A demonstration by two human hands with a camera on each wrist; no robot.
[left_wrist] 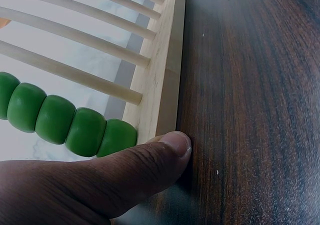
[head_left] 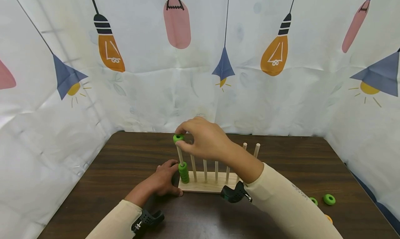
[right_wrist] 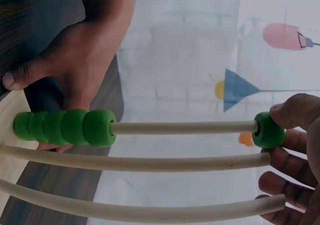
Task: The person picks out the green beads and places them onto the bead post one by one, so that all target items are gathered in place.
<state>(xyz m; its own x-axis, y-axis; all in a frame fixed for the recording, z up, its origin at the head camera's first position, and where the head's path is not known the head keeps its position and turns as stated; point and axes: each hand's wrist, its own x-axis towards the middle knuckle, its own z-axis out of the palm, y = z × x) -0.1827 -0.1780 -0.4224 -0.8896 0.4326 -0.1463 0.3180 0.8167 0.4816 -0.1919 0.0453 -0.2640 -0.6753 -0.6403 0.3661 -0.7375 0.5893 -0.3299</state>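
A wooden peg rack [head_left: 203, 187] with several upright pegs stands on the table. Its leftmost peg carries a stack of green beads [head_left: 183, 173] at the bottom. My right hand [head_left: 206, 136] pinches another green bead [right_wrist: 270, 130] between thumb and finger at the top of that same peg; in the right wrist view the peg's tip meets the bead. Down at the rack's left end, my left hand [head_left: 165, 180] grips the base, its thumb [left_wrist: 175, 144] on the front edge and its fingers toward the back.
Loose green beads [head_left: 329, 199] lie on the table [head_left: 297, 155] at the right, near an orange piece [head_left: 328, 218] partly hidden by the right sleeve. A printed white curtain [head_left: 200, 93] hangs behind the table's far edge.
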